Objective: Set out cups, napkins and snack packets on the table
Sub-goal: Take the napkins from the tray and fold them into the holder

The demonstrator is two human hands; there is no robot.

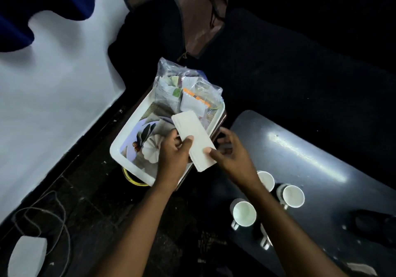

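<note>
A stack of white napkins (194,137) is held over the near right corner of a white tray (128,131). My left hand (174,154) grips the stack from the left, thumb on top. My right hand (230,152) pinches its right edge. A clear plastic bag of snack packets (186,88) lies at the tray's far end. On the dark table (310,159) to the right stand white cups: one (244,213) near the edge, one (293,195) further right, one (266,179) partly hidden by my right forearm. Another cup (265,241) shows only its handle.
The tray has a printed flower picture (147,146) on its floor and rests on a low stand with a yellow ring (132,179) beneath. A brown bag (201,15) lies behind it. A cord (42,216) and a white object (27,257) are on the dark floor at left.
</note>
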